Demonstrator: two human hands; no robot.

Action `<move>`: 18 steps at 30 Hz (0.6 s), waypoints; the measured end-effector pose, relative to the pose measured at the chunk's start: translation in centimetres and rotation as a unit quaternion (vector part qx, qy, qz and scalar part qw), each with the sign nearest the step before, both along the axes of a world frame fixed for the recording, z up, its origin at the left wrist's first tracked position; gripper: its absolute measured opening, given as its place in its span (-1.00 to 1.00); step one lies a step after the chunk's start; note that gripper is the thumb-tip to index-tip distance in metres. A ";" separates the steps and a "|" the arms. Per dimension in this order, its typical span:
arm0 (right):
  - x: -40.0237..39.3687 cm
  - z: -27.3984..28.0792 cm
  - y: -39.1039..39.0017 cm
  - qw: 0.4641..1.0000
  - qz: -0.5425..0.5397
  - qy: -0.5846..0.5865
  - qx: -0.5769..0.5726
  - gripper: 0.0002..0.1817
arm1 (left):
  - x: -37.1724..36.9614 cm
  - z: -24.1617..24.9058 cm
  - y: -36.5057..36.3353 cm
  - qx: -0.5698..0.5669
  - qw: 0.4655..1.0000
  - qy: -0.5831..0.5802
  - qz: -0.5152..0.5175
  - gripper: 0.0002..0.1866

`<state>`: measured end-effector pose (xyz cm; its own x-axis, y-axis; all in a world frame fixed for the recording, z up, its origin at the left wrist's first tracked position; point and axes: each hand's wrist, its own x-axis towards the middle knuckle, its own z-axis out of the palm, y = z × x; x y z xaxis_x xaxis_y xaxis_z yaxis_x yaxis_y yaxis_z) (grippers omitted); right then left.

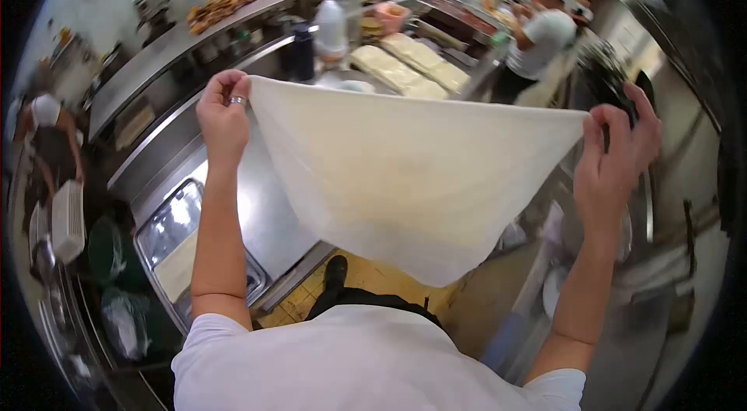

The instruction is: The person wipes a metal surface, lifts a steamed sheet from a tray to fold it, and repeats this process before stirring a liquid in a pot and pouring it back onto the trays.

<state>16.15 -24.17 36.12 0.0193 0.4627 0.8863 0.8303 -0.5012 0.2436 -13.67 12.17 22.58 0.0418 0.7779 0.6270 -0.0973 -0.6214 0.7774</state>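
A thin cream-white sheet (412, 170) hangs stretched between my hands at chest height. It is see-through towards its lower edge, and its top edge is pulled nearly straight. My left hand (224, 119), with a ring on one finger, pinches the upper left corner. At the upper right corner, the thumb and fingers of my right hand (615, 150) close on the sheet, with other fingers lifted. Below my left forearm, a metal tray (173, 216) holds a pale flat piece (177, 267). Whether the sheet is dough or cloth, I cannot tell.
A steel counter (272, 216) runs ahead and to the left. On it stand a white bottle (331, 26), a dark bottle (302, 53) and folded pale slabs (405, 69). One person (545, 38) stands at the back right; another (50, 123) is at the left with a white crate (68, 220).
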 end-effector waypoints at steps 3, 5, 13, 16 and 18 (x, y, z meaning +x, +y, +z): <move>0.6 -1.1 11.8 0.994 0.096 0.040 -0.015 -0.89 | -6.5 -0.2 5.8 -0.006 0.998 0.016 0.066 -0.93; 0.1 -2.3 19.5 0.986 0.151 0.069 -0.027 -0.90 | -10.8 -1.2 9.4 -0.009 0.995 0.025 0.094 -0.93; -0.9 -10.2 48.3 0.924 0.247 0.255 -0.139 -0.85 | -20.9 -5.3 20.5 -0.029 0.920 0.194 0.340 -0.87; -2.1 -12.3 55.6 0.910 0.239 0.301 -0.159 -0.86 | -23.0 -5.9 23.4 0.010 0.886 0.245 0.394 -0.83; -3.1 -12.3 58.6 0.896 0.226 0.343 -0.171 -0.85 | -23.8 -5.2 24.1 0.013 0.875 0.257 0.411 -0.84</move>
